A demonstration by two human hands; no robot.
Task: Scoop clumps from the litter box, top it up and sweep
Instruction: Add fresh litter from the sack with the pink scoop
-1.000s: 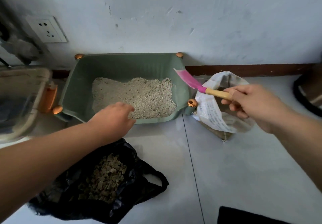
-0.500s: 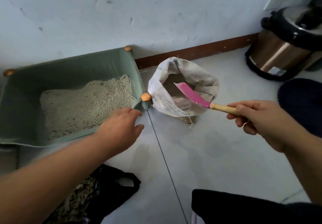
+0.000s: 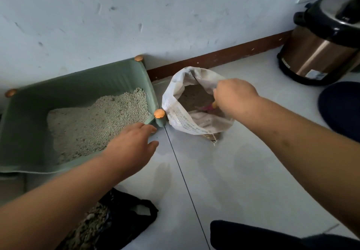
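Left arm enters from 8 o'clock, forearm angled toward centre. Left hand [image 3: 132, 144] is palm down, fingers relaxed and loosely spread, holding nothing; fingertips sit at the near rim of the green rectangular plastic litter box [image 3: 116, 78]. Cannot tell if they touch it.

Right arm enters from 4 o'clock, wrist bent down into the mouth of the white woven sack [image 3: 181, 121]. Right hand [image 3: 233, 96] is clenched around the pink scoop with a wooden handle [image 3: 206, 107]. Only a stub of handle and a sliver of pink show below the knuckles, inside the sack.

Litter box at 9 o'clock, pale grey granular litter [image 3: 97, 121] heaped toward its right side. The sack stands just beside the box's near right corner. Black plastic bag [image 3: 124, 222] lies at 7 o'clock, with brownish clumps inside.
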